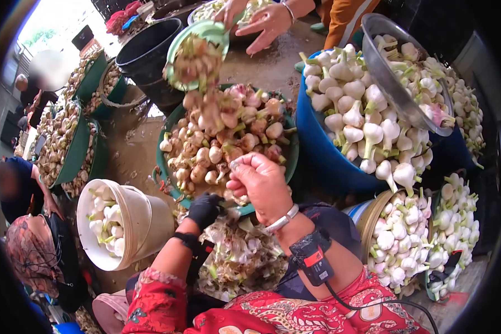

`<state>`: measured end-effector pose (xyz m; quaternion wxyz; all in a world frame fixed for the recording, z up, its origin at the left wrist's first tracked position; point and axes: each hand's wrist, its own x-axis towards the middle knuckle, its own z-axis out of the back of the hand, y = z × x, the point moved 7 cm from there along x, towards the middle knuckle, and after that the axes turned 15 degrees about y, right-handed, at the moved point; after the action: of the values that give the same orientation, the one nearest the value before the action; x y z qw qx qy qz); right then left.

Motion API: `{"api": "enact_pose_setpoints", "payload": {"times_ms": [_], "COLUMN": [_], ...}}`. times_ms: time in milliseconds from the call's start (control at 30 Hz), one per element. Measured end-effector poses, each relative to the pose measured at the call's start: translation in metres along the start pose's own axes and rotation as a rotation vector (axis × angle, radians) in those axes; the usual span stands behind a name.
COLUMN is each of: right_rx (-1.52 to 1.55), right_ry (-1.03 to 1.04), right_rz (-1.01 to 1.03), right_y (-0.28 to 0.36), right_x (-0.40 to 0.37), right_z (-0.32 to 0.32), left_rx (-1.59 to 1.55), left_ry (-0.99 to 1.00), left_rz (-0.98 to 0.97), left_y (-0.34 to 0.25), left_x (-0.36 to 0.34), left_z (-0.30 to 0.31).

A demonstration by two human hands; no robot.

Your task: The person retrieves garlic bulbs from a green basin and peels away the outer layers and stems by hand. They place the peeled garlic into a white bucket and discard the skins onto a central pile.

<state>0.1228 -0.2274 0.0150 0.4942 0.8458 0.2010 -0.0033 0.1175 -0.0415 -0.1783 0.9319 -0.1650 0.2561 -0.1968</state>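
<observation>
My right hand [260,182], bare and with a silver bangle at the wrist, is held over the near part of a green tub [291,158]. Its fingers are pinched together, and what they hold, if anything, is hidden. My left hand [205,211], in a black glove, is closed at the tub's front rim; its contents are too blurred to name. Unpeeled brownish garlic bulbs [197,158] fill much of the tub. Under my hands lies a heap of garlic skins [242,259]. More garlic falls from a light green basin [225,38] tipped over the tub.
A co-worker's hand [270,23] is spread beside the tipped basin. On the right stand a blue tub [312,136] of cleaned garlic and a metal bowl [376,61]. A white bucket [127,222] tilts at left, near green tubs and a black bucket [150,47].
</observation>
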Motion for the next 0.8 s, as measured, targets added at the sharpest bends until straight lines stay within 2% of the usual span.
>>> {"api": "enact_pose_setpoints", "payload": {"times_ms": [33, 67, 100, 133, 167, 200, 233, 267, 333, 367, 400, 467, 533, 600, 667, 767, 800], "right_rx": [-0.044, -0.107, -0.219, -0.337, -0.442, -0.548, -0.501, -0.449, -0.703, -0.764, -0.767, -0.712, -0.726, -0.246, -0.106, -0.031, -0.071], "right_ry": [0.031, 0.061, 0.142, 0.220, 0.264, 0.306, 0.400, 0.498, 0.460, 0.424, 0.433, 0.448, 0.405, 0.451, 0.463, 0.548, 0.537], "right_rz": [0.010, 0.013, 0.016, 0.022, 0.090, 0.160, 0.191, 0.212, 0.189, 0.299, 0.305, 0.381, 0.413, 0.126, 0.118, 0.055, 0.022], "right_y": [-0.001, -0.004, -0.014, -0.022, -0.023, -0.026, -0.049, -0.062, -0.032, -0.027, -0.028, -0.030, -0.035, -0.061, -0.060, -0.064, -0.068], "right_x": [0.000, 0.000, 0.003, 0.004, 0.001, -0.003, -0.004, -0.002, -0.024, -0.030, -0.031, -0.032, -0.027, -0.016, -0.014, -0.012, -0.011], "right_z": [-0.001, -0.003, -0.006, -0.010, -0.021, -0.033, -0.042, -0.049, -0.067, -0.071, -0.073, -0.075, -0.071, -0.062, -0.066, -0.067, -0.067], "left_rx": [-0.168, -0.636, -1.028, -1.105, -1.189, -1.160, -0.273, -0.228, -0.691, -0.241, -0.237, -1.353, -1.283, -1.405, -1.447, -1.477, -1.358], "left_ry": [-0.131, -0.166, -0.239, -0.230, -0.246, -0.251, -0.355, -0.401, -0.329, -0.457, -0.467, -0.461, -0.500, -0.432, -0.398, -0.396, -0.397], "left_rz": [0.061, 0.041, 0.050, 0.128, 0.080, -0.012, -0.280, -0.304, -0.193, -0.281, -0.278, -0.189, -0.163, -0.150, -0.189, -0.168, -0.120], "left_y": [-0.003, 0.044, 0.012, -0.019, -0.028, -0.042, -0.099, -0.104, -0.087, -0.106, -0.107, -0.077, -0.085, -0.090, -0.086, -0.090, -0.088], "left_x": [-0.020, -0.019, -0.047, -0.073, -0.089, -0.101, -0.130, -0.139, -0.142, -0.154, -0.155, -0.148, -0.151, -0.150, -0.146, -0.150, -0.152], "left_z": [0.029, 0.006, 0.041, 0.079, 0.092, 0.103, 0.147, 0.150, 0.135, 0.150, 0.148, 0.129, 0.138, 0.139, 0.138, 0.143, 0.143]}}
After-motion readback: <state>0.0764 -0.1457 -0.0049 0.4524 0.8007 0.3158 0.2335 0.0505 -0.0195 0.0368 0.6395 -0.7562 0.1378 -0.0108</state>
